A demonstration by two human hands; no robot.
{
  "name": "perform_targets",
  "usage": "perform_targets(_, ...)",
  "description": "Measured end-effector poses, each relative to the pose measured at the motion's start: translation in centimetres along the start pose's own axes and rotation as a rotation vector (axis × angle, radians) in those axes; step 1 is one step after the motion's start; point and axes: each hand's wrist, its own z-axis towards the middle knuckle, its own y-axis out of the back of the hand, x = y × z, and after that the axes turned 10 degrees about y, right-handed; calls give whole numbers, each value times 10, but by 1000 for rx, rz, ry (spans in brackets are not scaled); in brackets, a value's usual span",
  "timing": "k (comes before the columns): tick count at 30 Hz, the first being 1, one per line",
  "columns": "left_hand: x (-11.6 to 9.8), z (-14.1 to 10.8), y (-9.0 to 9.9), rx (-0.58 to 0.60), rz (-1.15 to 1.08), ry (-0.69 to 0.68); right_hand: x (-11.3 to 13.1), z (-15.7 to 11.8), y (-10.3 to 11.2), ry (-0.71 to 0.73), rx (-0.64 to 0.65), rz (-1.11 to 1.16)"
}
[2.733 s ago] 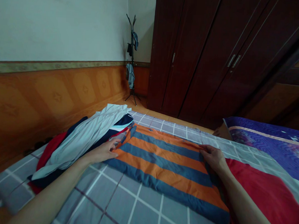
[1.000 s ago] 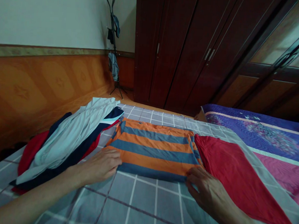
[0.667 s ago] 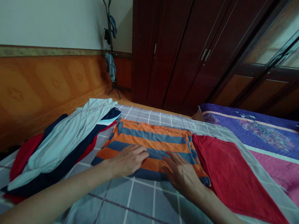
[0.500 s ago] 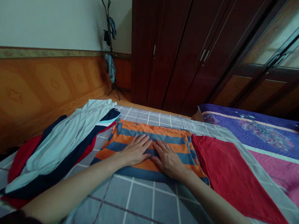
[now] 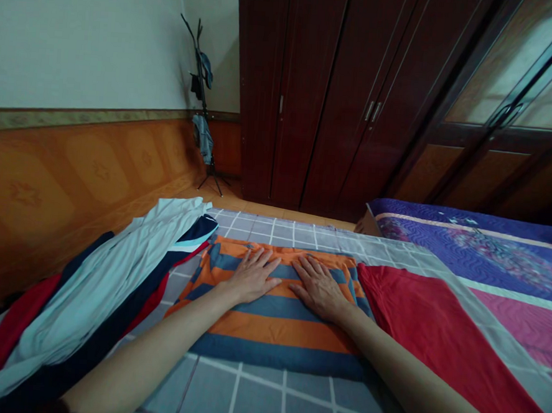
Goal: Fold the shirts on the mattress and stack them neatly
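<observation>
An orange and grey-blue striped shirt (image 5: 278,331), folded into a wide flat shape, lies in front of me on the checked bedsheet (image 5: 259,398). My left hand (image 5: 254,277) rests palm down on its upper middle, fingers stretched out. Just to the right, my right hand (image 5: 320,288) lies flat on the same cloth with its fingers spread. The two hands are apart, and neither grips the fabric. Beside the shirt on the right is a flat red garment (image 5: 441,335), its near left part behind my right forearm.
On the left lies a heap of clothes, with a pale blue garment (image 5: 107,289) over navy and red ones. A purple and pink bedspread (image 5: 442,235) covers the surface at the right. Beyond stand a dark red wardrobe (image 5: 310,109) and a coat rack (image 5: 202,102).
Both hands have slid toward the shirt's far edge, and the right has moved away from the left. More of the shirt's near stripes show. The camera view has tilted slightly.
</observation>
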Motion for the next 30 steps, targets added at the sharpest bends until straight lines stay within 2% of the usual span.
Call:
perform_targets(2, 4, 1, -5, -92, -21, 66, -8, -2, -5, -132, -40, 1)
perform_targets(4, 8, -1, -5, -208, -48, 68, -13, -7, -5, -226, -116, -4)
perform_targets(6, 9, -4, -3, -236, -95, -1, -14, -11, -1, -189, -164, 29)
perform_targets(10, 7, -3, 1, -163, -186, -102, -8, -11, 8, 21, -101, 157)
perform_targets(13, 6, -1, -1, -170, -180, -114, -8, -9, 12, -8, -123, 166)
perform_targets(19, 5, 0, -3, -107, -153, -134, -9, -9, 16, -26, -138, 185)
perform_targets(24, 7, 4, -8, 16, -127, -173, -4, -2, 1, 78, -64, 161)
perform_targets(30, 7, 4, -5, 78, -128, -72, -11, 1, -10, -46, -57, 84)
